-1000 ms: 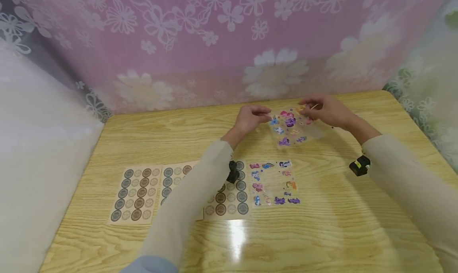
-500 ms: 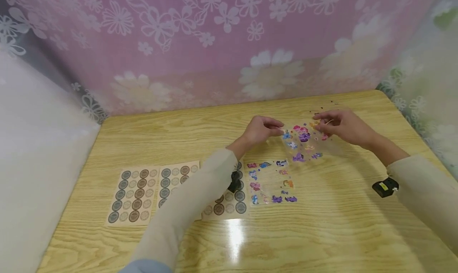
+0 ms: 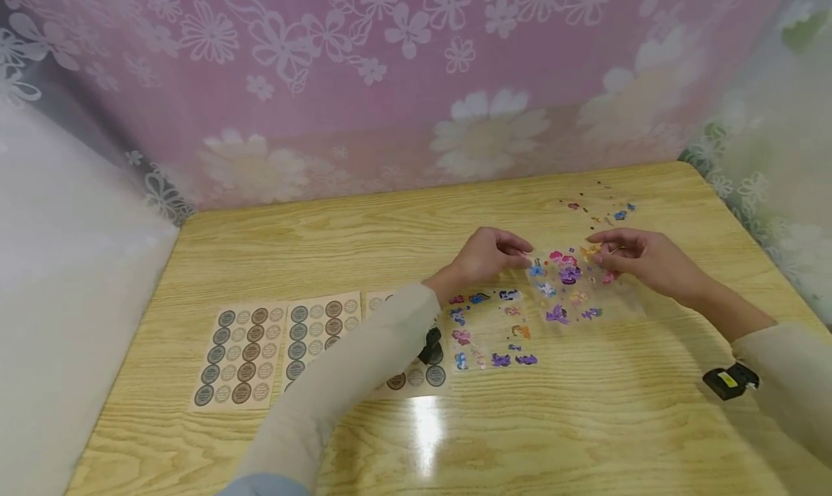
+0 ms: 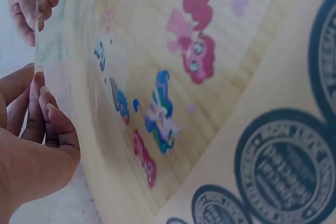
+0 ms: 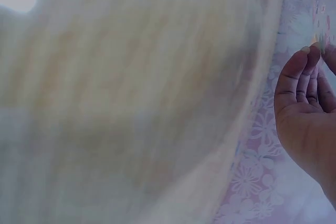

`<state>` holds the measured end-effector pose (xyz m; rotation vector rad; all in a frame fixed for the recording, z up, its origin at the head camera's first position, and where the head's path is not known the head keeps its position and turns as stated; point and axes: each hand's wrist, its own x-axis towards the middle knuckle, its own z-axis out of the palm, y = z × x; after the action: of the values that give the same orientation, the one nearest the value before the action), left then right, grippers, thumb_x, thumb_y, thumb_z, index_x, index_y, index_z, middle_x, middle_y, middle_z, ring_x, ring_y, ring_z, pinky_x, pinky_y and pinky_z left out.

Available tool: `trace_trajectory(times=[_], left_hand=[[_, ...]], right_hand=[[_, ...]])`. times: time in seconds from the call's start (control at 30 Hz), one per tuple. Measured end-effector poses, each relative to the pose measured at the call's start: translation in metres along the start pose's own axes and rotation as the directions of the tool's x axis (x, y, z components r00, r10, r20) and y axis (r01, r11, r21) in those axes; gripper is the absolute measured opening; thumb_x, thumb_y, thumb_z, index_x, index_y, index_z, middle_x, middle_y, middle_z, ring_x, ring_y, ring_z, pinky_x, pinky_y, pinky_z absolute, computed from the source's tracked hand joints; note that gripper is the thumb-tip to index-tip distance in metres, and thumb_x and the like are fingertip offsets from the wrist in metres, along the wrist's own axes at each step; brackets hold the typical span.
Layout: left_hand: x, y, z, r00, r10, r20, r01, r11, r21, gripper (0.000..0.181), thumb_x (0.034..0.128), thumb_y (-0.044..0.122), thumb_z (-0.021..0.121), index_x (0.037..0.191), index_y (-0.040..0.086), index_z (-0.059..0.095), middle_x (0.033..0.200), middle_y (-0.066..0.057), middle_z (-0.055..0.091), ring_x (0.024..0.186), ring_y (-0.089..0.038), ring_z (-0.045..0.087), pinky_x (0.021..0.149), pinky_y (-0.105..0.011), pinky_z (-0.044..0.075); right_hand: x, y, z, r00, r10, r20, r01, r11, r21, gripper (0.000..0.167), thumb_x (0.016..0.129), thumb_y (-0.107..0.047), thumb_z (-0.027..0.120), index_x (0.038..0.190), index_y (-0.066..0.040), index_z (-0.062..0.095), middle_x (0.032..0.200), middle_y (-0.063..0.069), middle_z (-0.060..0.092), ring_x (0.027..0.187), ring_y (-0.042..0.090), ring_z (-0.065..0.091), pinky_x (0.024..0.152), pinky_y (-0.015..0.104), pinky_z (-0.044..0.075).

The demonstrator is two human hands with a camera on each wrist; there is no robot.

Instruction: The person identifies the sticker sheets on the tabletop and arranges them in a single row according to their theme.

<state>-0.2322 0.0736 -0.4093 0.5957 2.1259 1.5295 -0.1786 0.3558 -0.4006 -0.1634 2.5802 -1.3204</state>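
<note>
A clear sheet of colourful pony stickers is held up above the right half of the table. My left hand pinches its left upper corner between thumb and fingers. Opposite, my right hand grips the right upper corner. In the left wrist view, the left hand has its fingertips on the thin edge of the sheet. The right wrist view shows the right hand pinching the edge too. Flat on the table just left of the held sheet lies another clear pony sticker sheet.
Brown paper sheets of round seal stickers lie in a row: one at far left, one beside it, one partly under the left sleeve. Small stickers lie at the back right. A flowered curtain hangs behind the table.
Both hands have moved right and toward the front, carrying the clear pony sticker sheet with them. Small stickers at the back right have come into sight. The sheets on the table have stayed put.
</note>
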Motion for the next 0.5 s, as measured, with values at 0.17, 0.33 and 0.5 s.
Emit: trace_trajectory(times=[0.17,0.33,0.5], left_hand=[[-0.003,0.001,0.007,1.0,0.01,0.026,-0.012,0.997,0.076,0.023,0.0877,0.012,0.07,0.109,0.004,0.071,0.082,0.006,0.065,0.081,-0.021,0.063,0.062,-0.023,0.048],[-0.005,0.002,0.012,0.999,0.003,0.051,-0.011,0.988,0.155,0.021,0.0867,0.012,0.072,0.106,0.005,0.072,0.081,0.008,0.065,0.074,-0.011,0.061,0.062,-0.02,0.048],[-0.007,0.002,0.016,0.995,0.014,0.101,-0.041,0.961,0.273,0.018,0.0872,0.013,0.072,0.105,0.008,0.072,0.08,0.009,0.064,0.073,-0.004,0.059,0.064,-0.018,0.047]], right_hand=[[-0.008,0.01,0.003,0.998,-0.054,0.028,0.053,0.998,0.023,0.042,0.098,-0.022,0.057,0.132,0.0,0.051,0.094,0.013,0.061,0.075,0.022,0.065,0.068,0.029,0.053],[-0.013,0.017,0.007,0.996,-0.085,0.027,0.085,0.996,-0.034,0.037,0.096,-0.02,0.06,0.127,0.0,0.055,0.09,0.011,0.062,0.071,0.02,0.062,0.061,0.029,0.052],[-0.017,0.02,0.012,0.996,-0.09,0.006,0.09,0.988,-0.129,0.034,0.094,-0.018,0.064,0.123,-0.001,0.059,0.089,0.008,0.062,0.07,0.016,0.057,0.057,0.026,0.047]])
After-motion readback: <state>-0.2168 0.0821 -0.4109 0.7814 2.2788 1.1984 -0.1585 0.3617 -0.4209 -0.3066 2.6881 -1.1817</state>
